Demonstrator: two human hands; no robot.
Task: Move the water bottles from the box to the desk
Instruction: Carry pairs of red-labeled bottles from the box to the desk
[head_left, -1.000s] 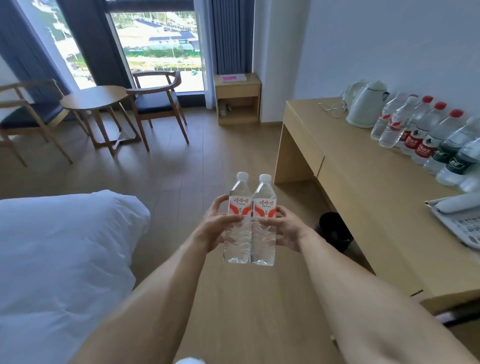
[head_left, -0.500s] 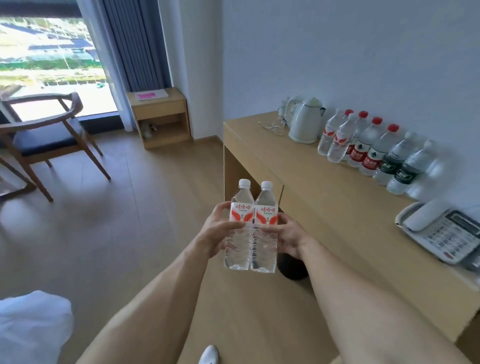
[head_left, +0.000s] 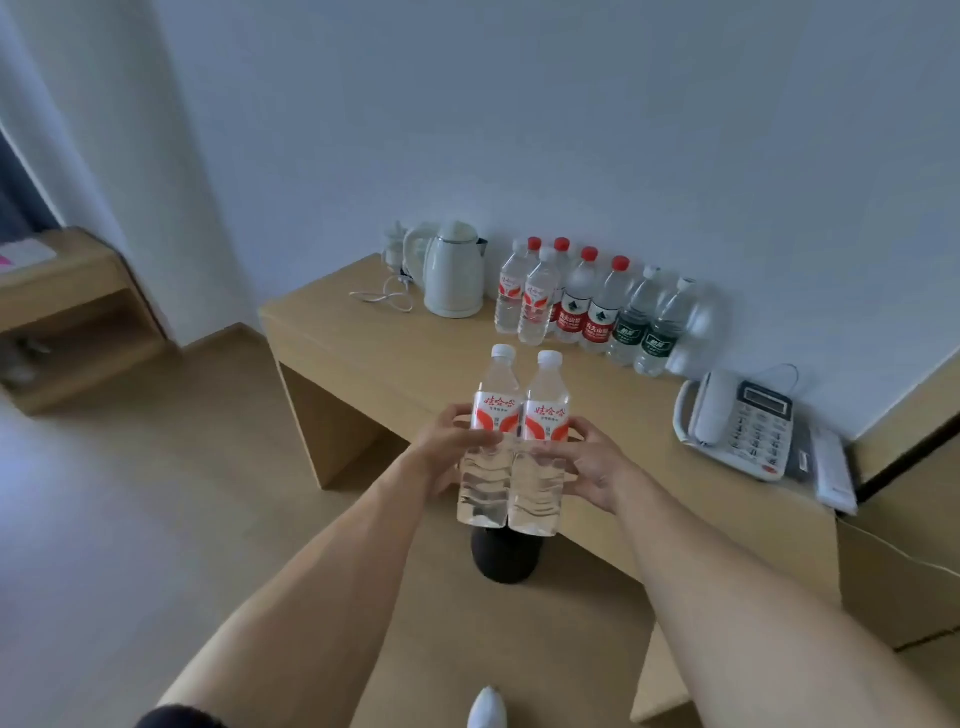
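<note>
— Clear plastic, white caps, red-and-white labels: what carries those two?
— Both hands. The left hand (head_left: 447, 447) curls its grip round the left bottle (head_left: 491, 441), and the right hand (head_left: 592, 467) wraps the right bottle (head_left: 540, 447). The bottles stand upright, touching side by side, held in the air over the front edge of the wooden worktop (head_left: 405, 358).
— And what stands on the worktop?
— A pale electric kettle (head_left: 452, 275) near the wall, and just beside it a row of bottles (head_left: 592, 306): two white-capped, four red-capped, two with dark green labels. A telephone (head_left: 737, 421) lies further right. Under the worktop, a dark bin (head_left: 504, 556) on the floor.
</note>
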